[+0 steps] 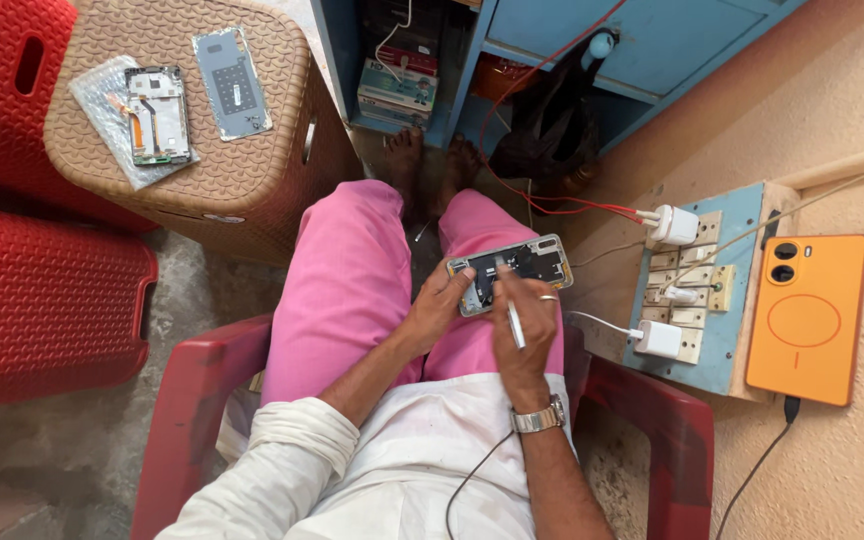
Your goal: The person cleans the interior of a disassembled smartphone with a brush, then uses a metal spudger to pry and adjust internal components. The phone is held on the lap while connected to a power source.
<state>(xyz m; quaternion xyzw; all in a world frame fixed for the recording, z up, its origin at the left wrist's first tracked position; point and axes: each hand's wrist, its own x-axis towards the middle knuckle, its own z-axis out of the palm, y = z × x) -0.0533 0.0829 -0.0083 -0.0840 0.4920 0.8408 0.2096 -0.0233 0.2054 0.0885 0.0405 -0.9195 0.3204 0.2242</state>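
An opened phone [514, 268] with its back off and its inner parts showing lies over my lap. My left hand [439, 305] grips the phone's left end. A thin white-handled tool [514, 322] is pinched in my right hand [524, 335], its tip resting on the phone's inner parts. A ring is on that hand and a metal watch [539, 417] on the wrist. I sit in a red plastic chair [192, 400] in pink trousers.
A brown woven stool [252, 170] at upper left carries a phone frame [157, 115] on bubble wrap and a grey back cover [233, 83]. Red stools [42, 300] stand left. On the right, a switchboard [697, 290] with white chargers, and an orange phone [808, 318] charging.
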